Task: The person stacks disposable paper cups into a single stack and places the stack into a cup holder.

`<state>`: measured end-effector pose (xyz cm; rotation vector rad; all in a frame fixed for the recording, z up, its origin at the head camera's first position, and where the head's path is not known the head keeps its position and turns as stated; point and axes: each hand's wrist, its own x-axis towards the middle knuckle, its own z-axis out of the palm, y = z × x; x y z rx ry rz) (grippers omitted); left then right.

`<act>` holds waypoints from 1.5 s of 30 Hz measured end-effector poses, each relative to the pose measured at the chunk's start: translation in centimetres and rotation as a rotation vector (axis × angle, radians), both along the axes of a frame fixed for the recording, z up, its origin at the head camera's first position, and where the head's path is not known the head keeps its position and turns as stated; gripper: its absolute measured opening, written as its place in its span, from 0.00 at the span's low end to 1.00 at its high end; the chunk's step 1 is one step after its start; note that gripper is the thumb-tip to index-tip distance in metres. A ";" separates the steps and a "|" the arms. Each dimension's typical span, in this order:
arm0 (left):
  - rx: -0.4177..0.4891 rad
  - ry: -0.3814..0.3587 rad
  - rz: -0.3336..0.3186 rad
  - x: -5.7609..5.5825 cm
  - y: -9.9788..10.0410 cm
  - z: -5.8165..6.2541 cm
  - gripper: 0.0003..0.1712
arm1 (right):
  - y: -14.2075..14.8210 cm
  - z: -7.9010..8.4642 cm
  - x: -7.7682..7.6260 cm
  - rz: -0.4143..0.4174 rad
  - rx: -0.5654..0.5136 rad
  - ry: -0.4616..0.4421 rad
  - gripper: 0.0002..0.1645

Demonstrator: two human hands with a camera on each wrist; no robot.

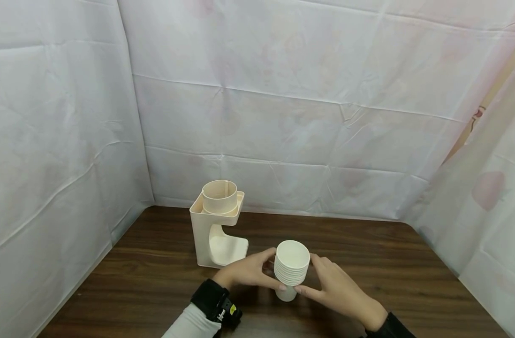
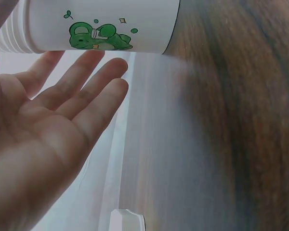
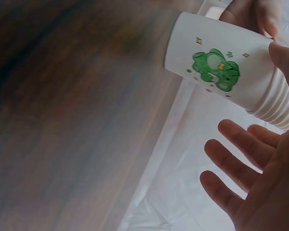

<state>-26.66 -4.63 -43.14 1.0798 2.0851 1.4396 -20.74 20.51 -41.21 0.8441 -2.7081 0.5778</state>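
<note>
A stack of white paper cups [image 1: 292,265] stands upright between my two hands, rims up. A green cartoon bear is printed on the lowest cup [image 3: 221,43], seen in both wrist views. My left hand [image 1: 251,271] holds the stack from the left, thumb in front and fingers behind. From the other side my right hand [image 1: 339,292] grips it, thumb near the lower rims and index finger at the upper edge. The other right fingers [image 3: 231,159] spread away from the cups. Whether the stack's base touches the table, I cannot tell.
Behind and left of the hands stands a cream C-shaped stand [image 1: 201,239] with a round tube [image 1: 220,205] in its top and a flat base. The dark wooden table [image 1: 346,239] is bordered by white fabric curtains [image 1: 283,131] at the back and sides.
</note>
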 end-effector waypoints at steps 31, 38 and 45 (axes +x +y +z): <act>-0.007 0.014 0.039 0.0 0.1 0.0 0.40 | -0.3 -1.4 -0.4 0.106 -0.168 -0.214 0.45; 0.009 0.034 0.055 0.0 0.0 0.3 0.39 | -0.5 -1.0 -0.5 0.089 -0.207 -0.233 0.44; 0.065 0.034 0.046 -0.2 0.0 0.5 0.37 | -0.8 -0.6 -0.5 0.069 -0.234 -0.246 0.41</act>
